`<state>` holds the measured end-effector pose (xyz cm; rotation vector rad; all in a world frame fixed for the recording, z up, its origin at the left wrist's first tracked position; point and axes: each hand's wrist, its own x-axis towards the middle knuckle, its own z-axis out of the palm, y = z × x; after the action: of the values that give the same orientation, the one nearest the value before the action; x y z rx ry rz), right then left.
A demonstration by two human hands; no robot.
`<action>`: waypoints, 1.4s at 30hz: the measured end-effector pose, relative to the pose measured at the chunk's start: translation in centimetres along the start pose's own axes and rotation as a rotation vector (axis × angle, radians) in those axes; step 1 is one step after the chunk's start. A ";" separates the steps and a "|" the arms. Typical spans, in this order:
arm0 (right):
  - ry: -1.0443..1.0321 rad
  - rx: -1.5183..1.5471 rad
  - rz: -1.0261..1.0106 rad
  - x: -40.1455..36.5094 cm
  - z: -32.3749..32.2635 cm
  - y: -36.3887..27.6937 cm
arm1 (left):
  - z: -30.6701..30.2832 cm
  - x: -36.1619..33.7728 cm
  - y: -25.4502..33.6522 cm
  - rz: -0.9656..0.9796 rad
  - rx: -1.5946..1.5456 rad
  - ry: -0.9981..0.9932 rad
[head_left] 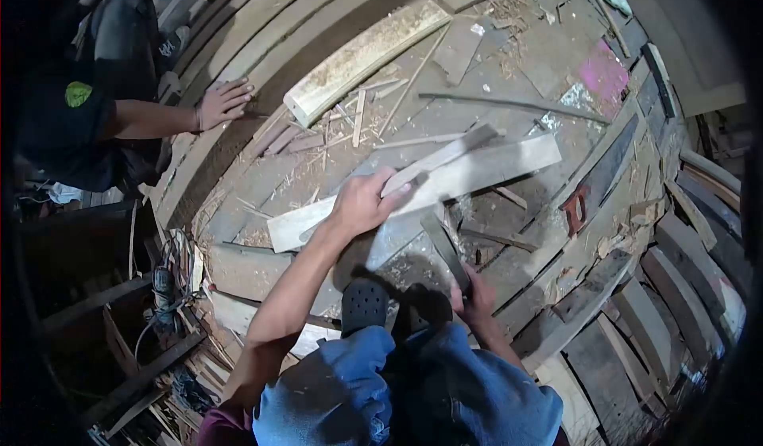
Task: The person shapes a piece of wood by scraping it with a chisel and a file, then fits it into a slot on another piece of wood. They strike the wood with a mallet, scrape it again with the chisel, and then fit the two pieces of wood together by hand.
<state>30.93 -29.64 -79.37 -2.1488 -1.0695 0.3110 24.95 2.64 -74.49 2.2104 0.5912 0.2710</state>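
My left hand (366, 201) is wrapped round the near end of a short wooden strip (445, 157), which points up and right above a longer pale plank (509, 164). Whether the strip touches the plank I cannot tell. Low in the middle, my right hand (474, 297) grips the lower end of a dark flat piece (443, 245) that slants up and left. The dark piece's upper end is near the plank's lower edge. Both of my feet, in dark clogs (366, 305), are just below.
A co-worker's hand (225, 103) rests on a curved beam (270, 73) at upper left. A thick curved timber (366, 61) lies among shavings. An orange-handled saw (574, 211) is at right, a power tool (163, 287) at lower left, a long thin strip (513, 106) beyond the plank.
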 end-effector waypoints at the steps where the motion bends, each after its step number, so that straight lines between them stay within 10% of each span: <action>1: 0.021 0.020 0.018 -0.5 -0.1 0.3 | -0.6 0.4 0.6 0.032 0.005 0.055; 22: 0.900 0.212 -0.338 16.1 -25.8 -17.5 | -27.6 0.4 33.5 0.560 0.075 0.500; 33: 0.020 0.823 -0.196 12.0 -27.8 -24.9 | -26.8 -1.2 34.4 0.383 -0.462 0.332; 42: 0.322 0.252 -0.489 10.5 -27.3 -25.1 | -23.2 -2.1 33.3 0.387 -0.507 0.263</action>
<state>35.84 -24.52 -41.44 -1.5851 -1.2439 -0.1209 25.08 -1.65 -34.07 1.7862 0.1895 0.8276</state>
